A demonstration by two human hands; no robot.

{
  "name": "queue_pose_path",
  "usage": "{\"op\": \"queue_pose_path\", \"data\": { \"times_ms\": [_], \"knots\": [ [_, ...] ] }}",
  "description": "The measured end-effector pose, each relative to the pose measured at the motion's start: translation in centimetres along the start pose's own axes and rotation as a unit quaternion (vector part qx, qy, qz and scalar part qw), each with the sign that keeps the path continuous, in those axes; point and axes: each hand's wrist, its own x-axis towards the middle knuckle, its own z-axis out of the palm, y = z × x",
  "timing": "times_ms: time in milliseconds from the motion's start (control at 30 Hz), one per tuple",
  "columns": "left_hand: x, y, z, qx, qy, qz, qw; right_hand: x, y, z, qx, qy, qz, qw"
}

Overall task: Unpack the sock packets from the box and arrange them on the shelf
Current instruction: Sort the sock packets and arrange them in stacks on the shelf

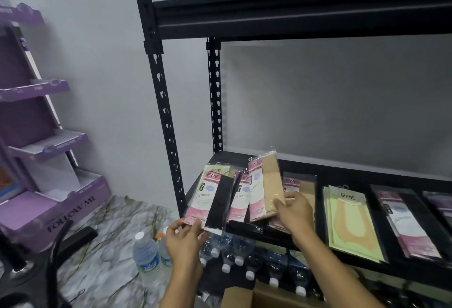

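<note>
My left hand (182, 239) pinches a black packet (215, 203) at the shelf's (367, 262) 9 o'clock end, while my right hand (294, 212) grips a beige packet (267, 189) just beside it at 3 o'clock.

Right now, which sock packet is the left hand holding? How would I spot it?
Find the black metal shelf with packets laid along it. At its left end, the left hand pinches the bottom of a sock packet. It is the one with a pink label and a black sock strip down its right side, unlike the beige packet beside it.
</note>
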Motion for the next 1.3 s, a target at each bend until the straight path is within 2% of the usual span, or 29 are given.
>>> {"op": "queue_pose_path", "data": {
  "times_ms": [567,933,1300],
  "knots": [
    [-6.0,-1.3,6.3,-0.130,-0.103,-0.022,0.986,-3.7,1.5,-9.9,0.129,0.075,-0.079,0.986],
    [-9.9,-3.3,10.3,-0.121,-0.207,-0.081,0.967,-4.5,3.3,-16.5,0.133,0.135,-0.089,0.978],
    [-12.0,-4.8,12.2,-0.118,-0.226,-0.111,0.961,-5.1,4.3,-20.8,0.138,0.175,-0.091,0.971]
  ]
}}
